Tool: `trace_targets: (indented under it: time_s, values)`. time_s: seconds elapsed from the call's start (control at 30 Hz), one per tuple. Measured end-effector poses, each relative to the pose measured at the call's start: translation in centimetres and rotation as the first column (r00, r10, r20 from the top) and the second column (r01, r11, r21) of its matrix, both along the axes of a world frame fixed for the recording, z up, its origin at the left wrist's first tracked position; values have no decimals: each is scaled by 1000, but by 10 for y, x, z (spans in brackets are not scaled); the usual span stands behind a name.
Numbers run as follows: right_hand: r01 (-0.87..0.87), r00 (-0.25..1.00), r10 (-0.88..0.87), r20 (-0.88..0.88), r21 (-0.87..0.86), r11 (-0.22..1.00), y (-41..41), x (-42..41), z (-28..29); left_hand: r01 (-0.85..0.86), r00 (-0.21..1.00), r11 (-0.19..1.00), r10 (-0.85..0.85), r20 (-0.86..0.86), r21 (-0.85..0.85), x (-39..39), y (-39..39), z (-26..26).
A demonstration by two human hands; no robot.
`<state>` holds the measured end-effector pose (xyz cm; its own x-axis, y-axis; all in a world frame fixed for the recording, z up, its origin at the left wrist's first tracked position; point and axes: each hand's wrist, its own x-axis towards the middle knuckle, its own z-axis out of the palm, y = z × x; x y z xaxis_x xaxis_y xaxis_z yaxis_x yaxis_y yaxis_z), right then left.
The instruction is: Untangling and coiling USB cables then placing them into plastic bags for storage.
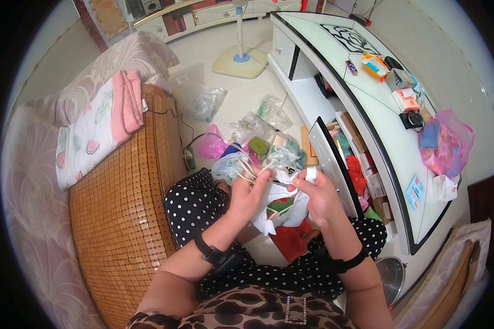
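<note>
A coiled white cable (pixel 245 169) is gripped in my left hand (pixel 249 195), its loops sticking up past the thumb. My right hand (pixel 322 198) pinches a white strip (pixel 311 174) between thumb and fingers; whether it belongs to the bag below, I cannot tell. Under both hands lies a white plastic bag (pixel 300 207), spread around a green and red item (pixel 280 204). Between my legs on the floor is a red bag or cloth (pixel 292 238). Just beyond my hands sit crumpled clear plastic bags (pixel 286 153) and a green box (pixel 258 146).
To the right stands a glass-topped low table (pixel 378 103) with an open cabinet door (pixel 333 160) and packed shelves. A pink plastic bag (pixel 446 144) rests on it. A mat-covered sofa (pixel 119 205) runs along the left. The fan base (pixel 241 61) stands ahead, a metal basin (pixel 391 279) behind right.
</note>
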<state>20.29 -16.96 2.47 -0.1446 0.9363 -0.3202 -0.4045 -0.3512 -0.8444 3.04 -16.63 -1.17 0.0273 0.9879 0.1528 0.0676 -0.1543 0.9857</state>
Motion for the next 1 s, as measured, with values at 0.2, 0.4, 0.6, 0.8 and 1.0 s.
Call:
trace_targets:
  time_s: [0.2,0.4,0.6,0.8,1.0]
  values:
    - [37,998,-34,-49,56,998,-4,-2,9,-30,1000,975,31,0,218,-9,2,5]
    - [-22,1000,21,2,71,997,-9,-15,24,-153,976,983,134,172,105,-15,1,7]
    - [-30,998,33,-49,62,998,-7,-15,18,112,986,994,-110,124,-4,6,-10,15]
    - [-8,996,11,-89,37,999,-4,-7,22,288,958,954,-285,40,-79,3,-14,9]
    - [-136,846,7,533,203,970,-6,-5,32,147,989,971,-137,61,-190,0,-13,-8]
